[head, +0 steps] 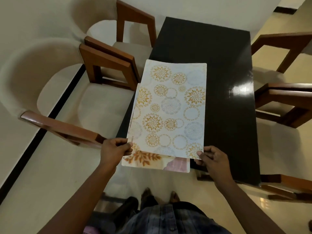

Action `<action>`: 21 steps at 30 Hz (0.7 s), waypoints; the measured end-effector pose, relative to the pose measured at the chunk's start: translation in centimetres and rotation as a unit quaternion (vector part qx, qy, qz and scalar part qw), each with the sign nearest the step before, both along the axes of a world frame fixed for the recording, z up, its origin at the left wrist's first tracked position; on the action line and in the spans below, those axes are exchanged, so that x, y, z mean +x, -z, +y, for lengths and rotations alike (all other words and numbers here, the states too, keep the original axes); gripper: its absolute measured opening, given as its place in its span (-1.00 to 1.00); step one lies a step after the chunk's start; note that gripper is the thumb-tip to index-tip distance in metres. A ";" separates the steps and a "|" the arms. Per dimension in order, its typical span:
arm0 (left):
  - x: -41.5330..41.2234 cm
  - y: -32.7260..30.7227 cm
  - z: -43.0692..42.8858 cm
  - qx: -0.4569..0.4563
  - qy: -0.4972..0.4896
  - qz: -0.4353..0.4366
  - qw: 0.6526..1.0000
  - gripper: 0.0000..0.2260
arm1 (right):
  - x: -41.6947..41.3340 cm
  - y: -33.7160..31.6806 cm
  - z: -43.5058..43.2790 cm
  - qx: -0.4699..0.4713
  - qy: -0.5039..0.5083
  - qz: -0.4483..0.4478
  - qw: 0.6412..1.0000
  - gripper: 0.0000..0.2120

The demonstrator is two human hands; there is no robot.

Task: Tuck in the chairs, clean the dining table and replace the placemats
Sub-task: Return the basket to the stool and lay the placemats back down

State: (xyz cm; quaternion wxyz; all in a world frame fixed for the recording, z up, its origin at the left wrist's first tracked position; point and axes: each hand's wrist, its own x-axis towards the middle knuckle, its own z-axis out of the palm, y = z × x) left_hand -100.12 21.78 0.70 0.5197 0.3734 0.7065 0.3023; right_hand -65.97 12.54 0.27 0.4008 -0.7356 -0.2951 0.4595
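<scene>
I hold a small stack of placemats over the near left corner of a dark glossy dining table [219, 68]. The top placemat [170, 108] is white with gold and blue flower circles. A second placemat [152, 162] with orange leaves and a pink patch sticks out below it. My left hand [114, 149] pinches the stack's near left corner. My right hand [211, 157] pinches the top mat's near right corner. Two cream armchairs [94, 105] [130, 34] with brown wooden arms stand pulled out from the table's left side.
Two more wooden chairs [285, 100] sit on the right side of the table, and another chair arm [287, 186] shows at the near right. The floor [25, 166] is pale tile with a black stripe. My feet are below the mats.
</scene>
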 end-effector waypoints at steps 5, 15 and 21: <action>2.3 -0.9 6.3 0.010 0.024 -0.047 0.999 -0.90 | 1.8 -1.3 4.3 0.036 0.054 0.026 0.998 -0.90; 10.6 -2.5 23.6 0.044 0.005 -0.079 0.996 -0.89 | 10.0 -2.0 20.5 0.045 0.075 0.063 0.994 -0.88; 14.9 -1.4 33.9 0.015 -0.025 -0.094 0.995 -0.88 | 14.4 0.5 32.8 0.039 0.056 0.068 0.995 -0.86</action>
